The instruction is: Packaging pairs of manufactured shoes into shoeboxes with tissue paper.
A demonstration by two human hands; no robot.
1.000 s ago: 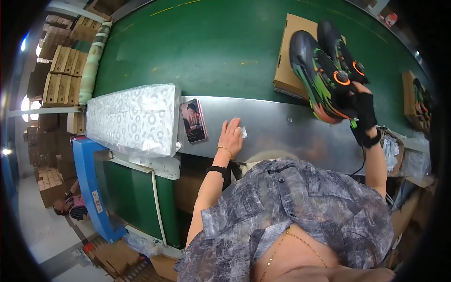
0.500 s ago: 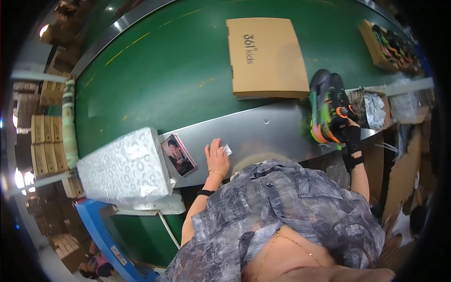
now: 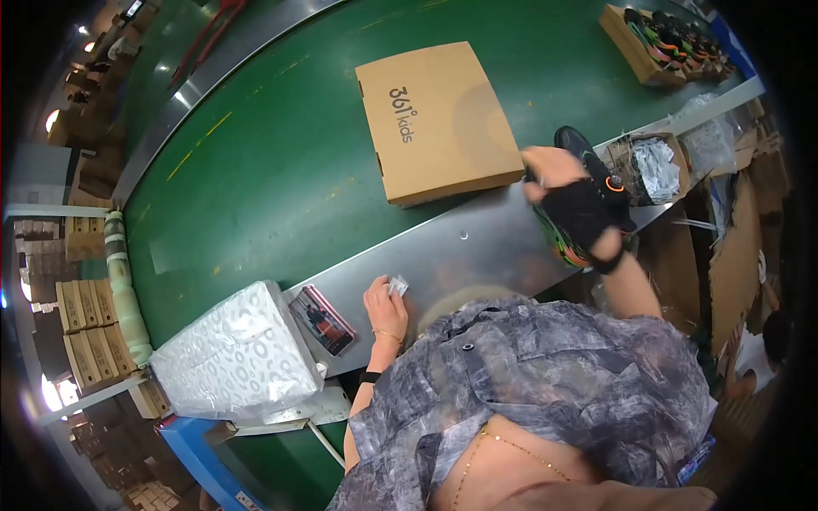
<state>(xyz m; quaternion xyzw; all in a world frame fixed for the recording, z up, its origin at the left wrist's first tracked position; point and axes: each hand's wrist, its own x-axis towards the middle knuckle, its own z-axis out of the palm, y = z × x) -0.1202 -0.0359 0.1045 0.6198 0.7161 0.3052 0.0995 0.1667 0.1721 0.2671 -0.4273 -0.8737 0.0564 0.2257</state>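
Since the earlier frame, cardboard box (image 3: 439, 119) has travelled to frame centre-top. Right hand (image 3: 573, 203), gloved, grips shoes (image 3: 588, 183) beside it; left hand (image 3: 385, 304) pinches small white packet (image 3: 398, 287). Risk: the belt could carry the box past reach.

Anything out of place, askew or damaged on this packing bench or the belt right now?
Nothing looks damaged or spilled. The closed cardboard box lies slightly skewed on the green belt. The right hand grips a pair of shoes at the steel ledge; the left hand pinches a small white packet.
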